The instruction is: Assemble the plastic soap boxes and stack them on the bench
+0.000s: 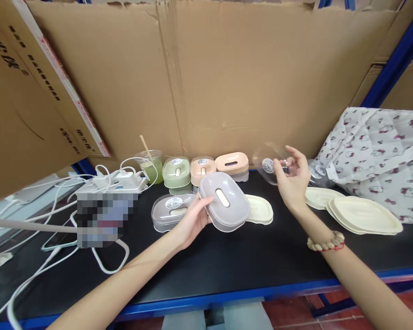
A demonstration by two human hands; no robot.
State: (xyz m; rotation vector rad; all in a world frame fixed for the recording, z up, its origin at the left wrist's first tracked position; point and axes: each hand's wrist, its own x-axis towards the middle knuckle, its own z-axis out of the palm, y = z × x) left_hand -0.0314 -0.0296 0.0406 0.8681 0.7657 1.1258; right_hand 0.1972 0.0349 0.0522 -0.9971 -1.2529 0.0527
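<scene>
My left hand (pixel 192 219) grips a grey oval box base (pixel 225 202) by its left edge and holds it tilted above the black table (pixel 227 261). A clear plastic lid (pixel 269 162) with a round sticker is raised at the back, pinched in my right hand (pixel 292 181). A bead bracelet (pixel 325 242) is on my right wrist. A closed grey box (pixel 172 211) lies just left of my left hand. A cream lid (pixel 259 210) lies flat behind the held base.
Green (pixel 176 173), peach (pixel 201 168) and orange (pixel 231 164) boxes line the cardboard back wall. A cup with green drink (pixel 151 166), a power strip (pixel 119 182) and white cables (pixel 55 261) fill the left. Stacked cream lids (pixel 361 214) and patterned cloth (pixel 378 156) lie right.
</scene>
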